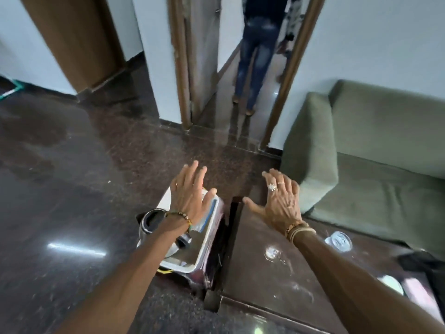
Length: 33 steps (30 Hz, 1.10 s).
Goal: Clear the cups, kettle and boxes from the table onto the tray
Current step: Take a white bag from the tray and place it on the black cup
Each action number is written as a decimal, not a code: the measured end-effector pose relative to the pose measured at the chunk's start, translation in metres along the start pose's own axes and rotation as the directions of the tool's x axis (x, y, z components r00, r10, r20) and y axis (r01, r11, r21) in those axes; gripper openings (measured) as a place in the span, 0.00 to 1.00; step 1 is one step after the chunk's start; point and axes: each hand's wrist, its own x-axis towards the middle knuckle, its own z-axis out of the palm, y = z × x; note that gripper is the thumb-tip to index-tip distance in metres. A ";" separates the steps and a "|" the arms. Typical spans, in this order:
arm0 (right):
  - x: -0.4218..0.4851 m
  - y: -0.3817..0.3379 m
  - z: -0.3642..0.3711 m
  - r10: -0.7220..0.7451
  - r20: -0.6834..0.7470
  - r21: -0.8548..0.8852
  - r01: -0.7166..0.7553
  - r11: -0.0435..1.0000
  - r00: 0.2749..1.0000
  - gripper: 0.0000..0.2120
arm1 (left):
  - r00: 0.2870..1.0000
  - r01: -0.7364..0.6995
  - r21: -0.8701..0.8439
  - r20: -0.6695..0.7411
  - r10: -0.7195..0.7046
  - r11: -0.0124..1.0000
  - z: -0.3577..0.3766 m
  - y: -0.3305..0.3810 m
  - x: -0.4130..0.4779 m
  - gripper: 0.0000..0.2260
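Right now your left hand (190, 194) is spread flat with the fingers splayed, hovering over the far end of the tray (204, 251) and gripping nothing; whether the palm touches what lies beneath is hard to tell. Your right hand (280, 201) is spread open too, empty, above the far corner of the table (272, 273).

The tray sits low beside the table's left edge, apparently on some stand that your arm and the blur hide. The kettle (156, 225) is already on it, partly under your left forearm, and a pale box (207, 213) lies under your left palm.

On the table a clear cup (338, 241) stands near your right wrist, and something white (391, 284) lies further along by the near right edge, too blurred to name. So the clearing looks mostly done, with those pieces left.

Mind the risks: the tray's footing is unclear, so leaning on the box could tip it and send the kettle to the floor. Swinging your right arm back blindly could knock the cup over, since it stands just beside your forearm.
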 end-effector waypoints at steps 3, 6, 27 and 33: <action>-0.009 0.042 -0.046 0.047 -0.074 -0.075 -0.053 0.996 0.996 0.42 | 0.987 -0.163 0.089 0.017 0.162 0.983 -0.011 0.053 0.017 0.33; -0.030 0.088 -0.091 0.092 -0.158 -0.135 -0.113 0.984 0.983 0.41 | 0.964 -0.264 0.121 -0.007 0.267 0.957 -0.021 0.112 0.023 0.35; -0.305 0.251 -0.193 0.584 -0.320 -0.264 -0.662 0.701 0.746 0.42 | 0.758 -0.647 0.076 0.168 0.630 0.759 0.031 0.370 -0.086 0.37; -0.343 0.252 -0.179 0.622 -0.277 -0.294 -0.681 0.670 0.732 0.43 | 0.714 -0.689 0.104 0.267 0.647 0.717 0.056 0.366 -0.110 0.38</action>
